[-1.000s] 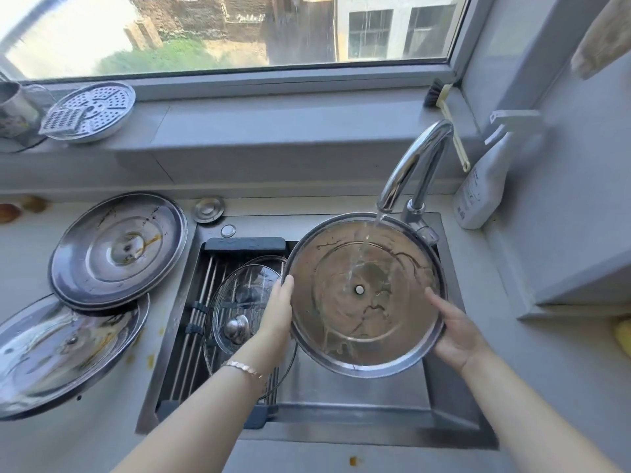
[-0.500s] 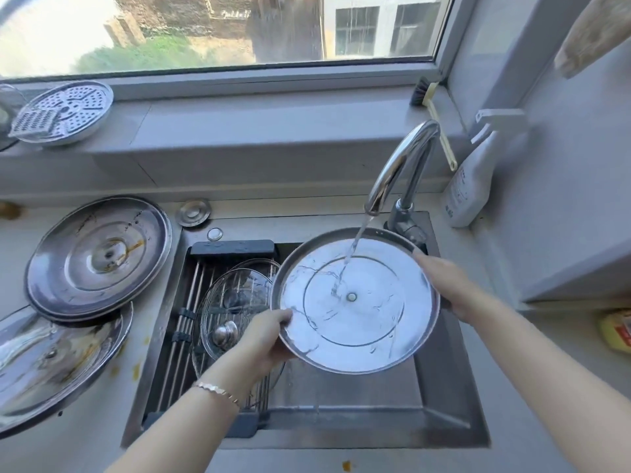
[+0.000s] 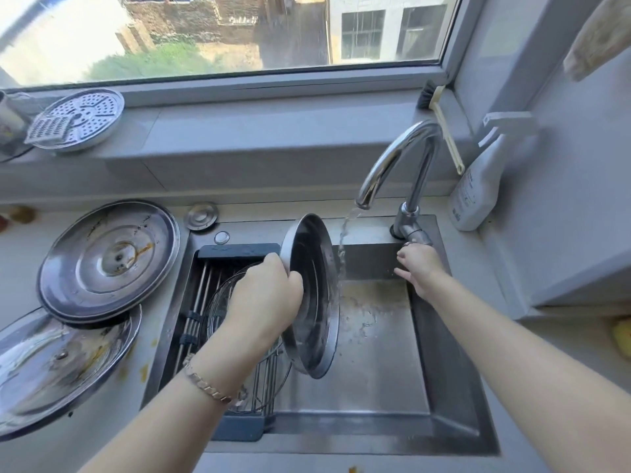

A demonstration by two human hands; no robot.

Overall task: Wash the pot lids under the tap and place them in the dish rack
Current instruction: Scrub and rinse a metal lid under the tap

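- On the white plastic spray bottle [image 3: 478,186] beside the curved chrome tap: dark print running down the side, too small and blurred to read.
- On the small round metal disc [image 3: 201,216] at the rear edge of the steel sink: concentric rings only, no lettering legible.
- On the stained round steel pot lids [image 3: 109,261] on the counter: smears and drips, no marks or numbers legible.
- Elsewhere: no brand, label, number or sign legible.
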